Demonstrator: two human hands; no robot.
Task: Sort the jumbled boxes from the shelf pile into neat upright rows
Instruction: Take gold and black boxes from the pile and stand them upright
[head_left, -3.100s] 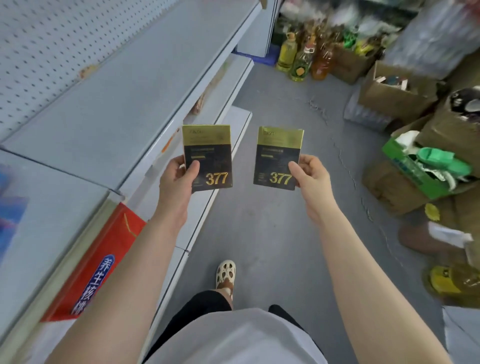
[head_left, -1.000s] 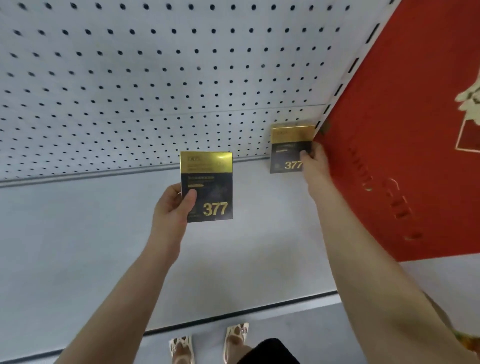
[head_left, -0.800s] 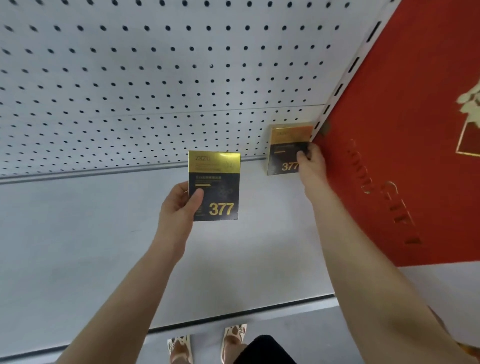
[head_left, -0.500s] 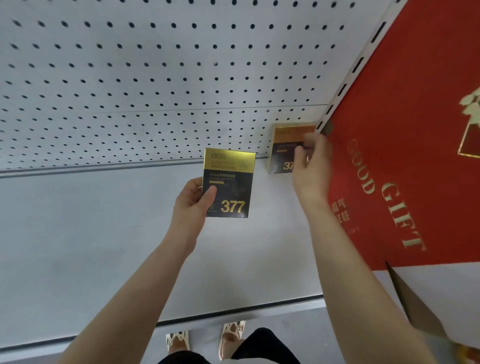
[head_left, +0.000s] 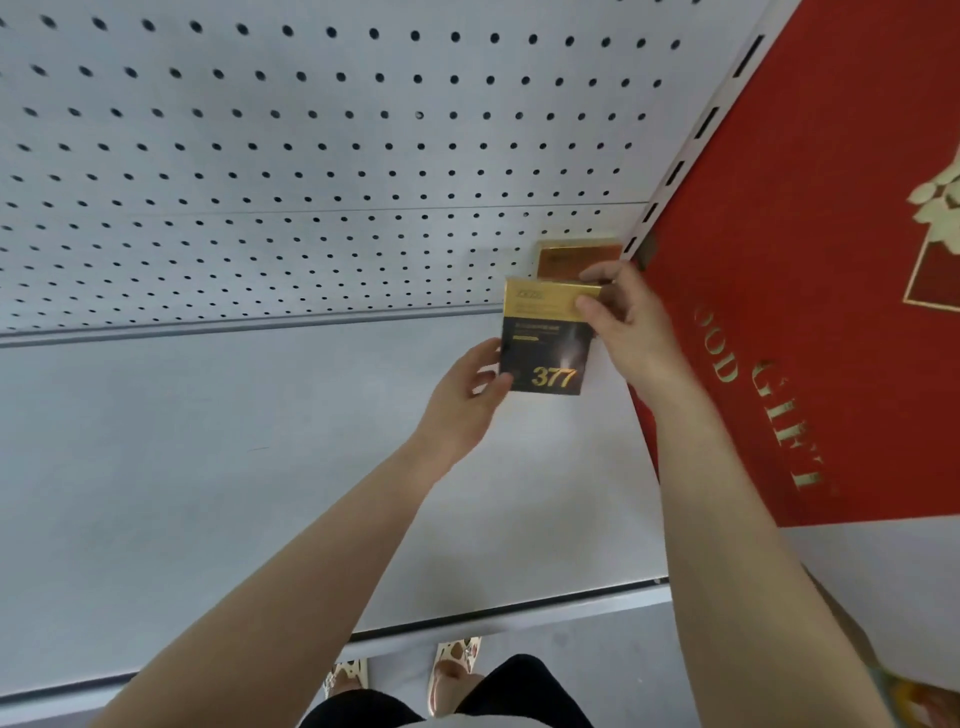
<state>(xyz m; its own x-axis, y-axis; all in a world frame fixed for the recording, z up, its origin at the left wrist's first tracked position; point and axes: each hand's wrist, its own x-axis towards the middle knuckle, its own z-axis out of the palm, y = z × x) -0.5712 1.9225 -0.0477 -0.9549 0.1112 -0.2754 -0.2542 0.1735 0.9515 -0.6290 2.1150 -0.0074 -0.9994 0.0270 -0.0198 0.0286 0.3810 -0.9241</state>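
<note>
The right hand (head_left: 626, 322), having left the rear box (head_left: 576, 258), is now pinching the black-and-gold "377" box (head_left: 545, 345) with the left hand (head_left: 467, 395), both at the frame's upper right.

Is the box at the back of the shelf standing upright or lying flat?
Upright. The back box stands on edge against the pegboard, gold band uppermost. Its lower part is hidden behind the held box.

Rear box (head_left: 576, 258) at shelf's back corner: only top gold strip shows, rest hidden behind front box (head_left: 545, 343) & right hand (head_left: 631, 322). Small print on front box too blurry to read; its lower-left corner is under left hand (head_left: 467, 395) thumb. Red gift box (head_left: 810, 291), 3 o'clock, cut off by frame edge, "GOOD" partly behind right forearm.
</note>
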